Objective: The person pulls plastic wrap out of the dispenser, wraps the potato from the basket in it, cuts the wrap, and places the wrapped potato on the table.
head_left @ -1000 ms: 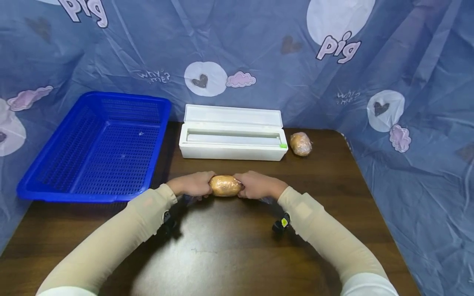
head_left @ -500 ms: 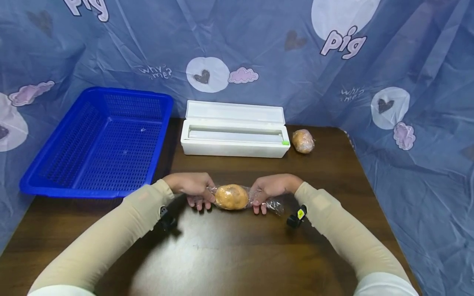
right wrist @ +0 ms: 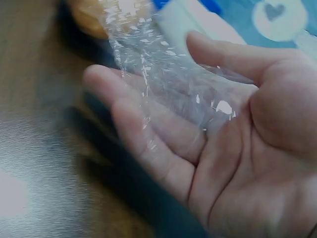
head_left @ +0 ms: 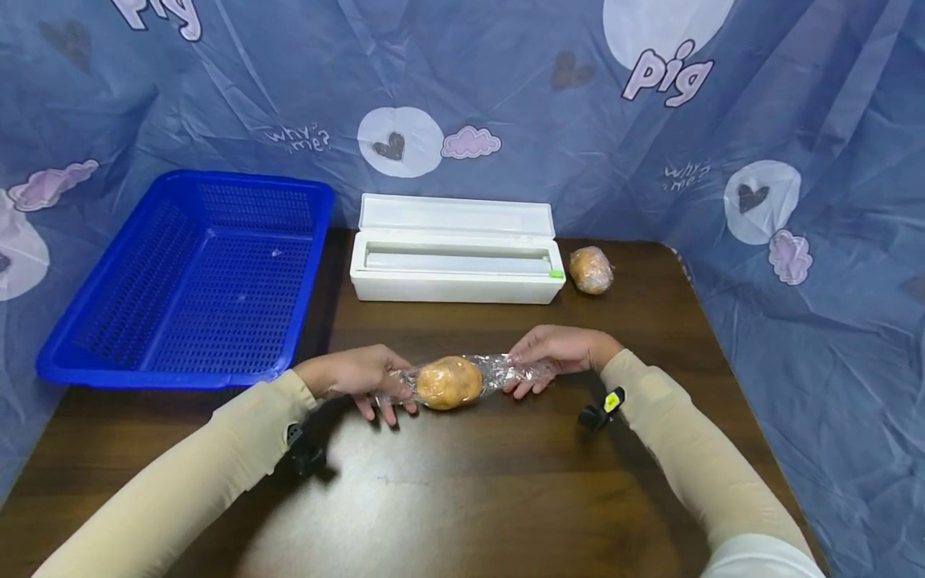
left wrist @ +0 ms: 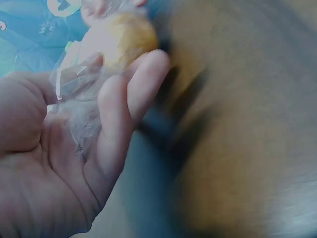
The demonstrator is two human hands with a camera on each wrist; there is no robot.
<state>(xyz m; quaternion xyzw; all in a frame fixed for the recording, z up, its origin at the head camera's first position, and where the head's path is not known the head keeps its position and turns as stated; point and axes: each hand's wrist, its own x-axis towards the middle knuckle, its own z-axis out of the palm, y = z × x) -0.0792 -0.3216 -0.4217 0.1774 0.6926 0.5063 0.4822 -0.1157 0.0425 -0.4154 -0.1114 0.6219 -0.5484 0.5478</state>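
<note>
A potato [head_left: 450,383] in clear plastic wrap [head_left: 495,371] sits between the two hands in the head view, with wrap trailing from both ends. My left hand [head_left: 359,379] holds the left end; its curved fingers surround crumpled film in the left wrist view, with the potato [left wrist: 130,39] beyond the fingertips. My right hand [head_left: 555,357] is at the right end. In the right wrist view, loose film [right wrist: 173,94] lies across its relaxed fingers, and the thumb stands apart from them. The potato's underside is hidden.
A white wrap dispenser box [head_left: 458,287] stands at the back with its lid raised. To its right lies another wrapped potato-like item [head_left: 592,270]. A blue plastic basket [head_left: 54,365] occupies the left of the brown table [head_left: 448,506]. A patterned cloth [head_left: 549,104] hangs behind.
Both hands gripped close against the potato's ends, then moved apart along the wrap. The right hand has shifted right and its fingers have loosened; more film shows between it and the potato.
</note>
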